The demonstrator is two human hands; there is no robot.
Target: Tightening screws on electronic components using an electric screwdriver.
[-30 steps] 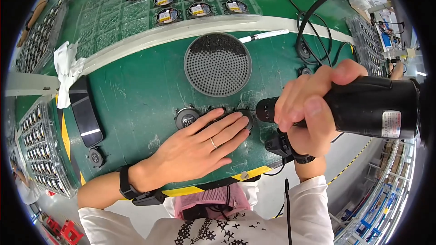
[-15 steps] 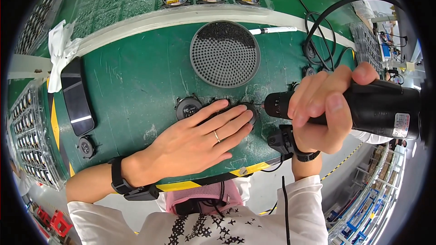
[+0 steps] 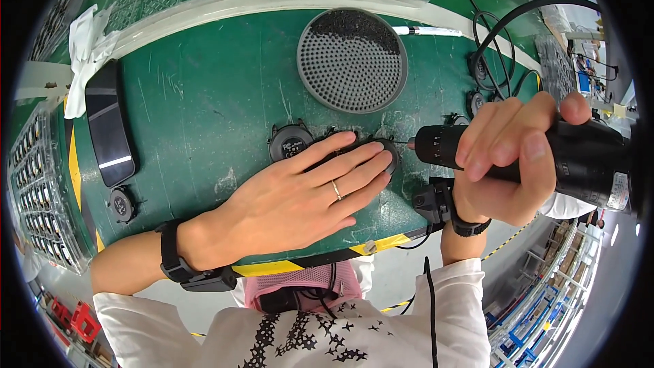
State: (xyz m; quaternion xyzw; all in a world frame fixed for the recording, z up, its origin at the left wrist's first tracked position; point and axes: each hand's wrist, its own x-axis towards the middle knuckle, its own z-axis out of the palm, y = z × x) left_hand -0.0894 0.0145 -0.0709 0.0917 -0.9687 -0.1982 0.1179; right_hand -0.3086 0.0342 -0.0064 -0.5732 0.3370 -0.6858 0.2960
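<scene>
My left hand [image 3: 306, 180] lies flat with fingers stretched out over a row of round black watch cases. One watch case [image 3: 289, 140] shows its printed back left of the fingers; another watch case [image 3: 390, 152] is partly covered by the fingertips at the right end. Whatever lies between them is mostly hidden. Wrapped around a black electric screwdriver [image 3: 586, 157], my right hand [image 3: 507, 153] holds it almost level, pointing left. Its thin bit reaches to the edge of the right-hand watch case; whether it touches a screw is too small to tell.
Beyond my hands sits a round grey dimpled tray [image 3: 354, 78] with tiny black screws along its far side. A marker pen [image 3: 429, 31] lies beside it. At left are a phone [image 3: 109, 126] and another watch case [image 3: 122, 204]. A black cable [image 3: 538, 3] loops at right.
The whole view has shifted, so the table's things appear displaced. My left hand still rests on the watch cases, and the screwdriver's bit stays at the right-hand one.
</scene>
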